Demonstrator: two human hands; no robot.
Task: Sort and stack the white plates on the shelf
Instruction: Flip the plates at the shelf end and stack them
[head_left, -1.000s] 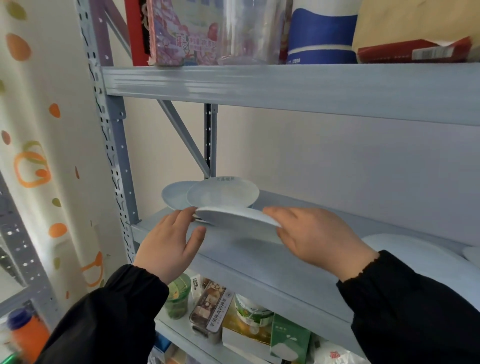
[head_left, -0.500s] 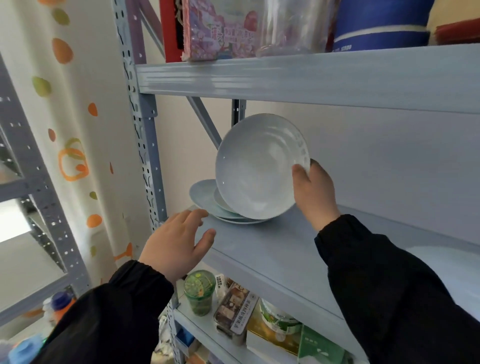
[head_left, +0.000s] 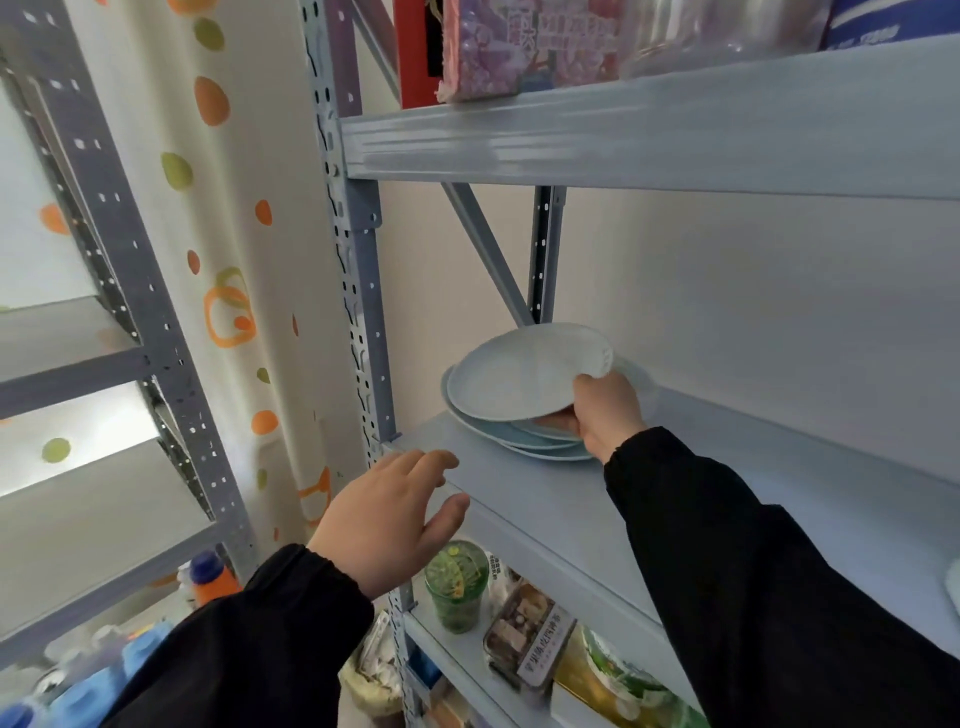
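White plate (head_left: 524, 371) tilted over the plate stack (head_left: 524, 441), seemingly to nest | right hand (head_left: 605, 410) pinches its rim | left hand (head_left: 389, 514) loose-fingered, empty, in front of the stack

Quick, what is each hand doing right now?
Left hand: open, holding nothing, near the shelf edge.
Right hand: gripping the top white plate above the stack.

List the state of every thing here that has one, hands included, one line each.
top plate: face up, tilted, held above the stack, not lying flat.
plate stack: lying flat at the left end of the shelf.
right hand: grips the top plate's right rim.
left hand: open, holds nothing, at the shelf's front edge; contact unclear.
green cup: upright, lid on, one level lower.
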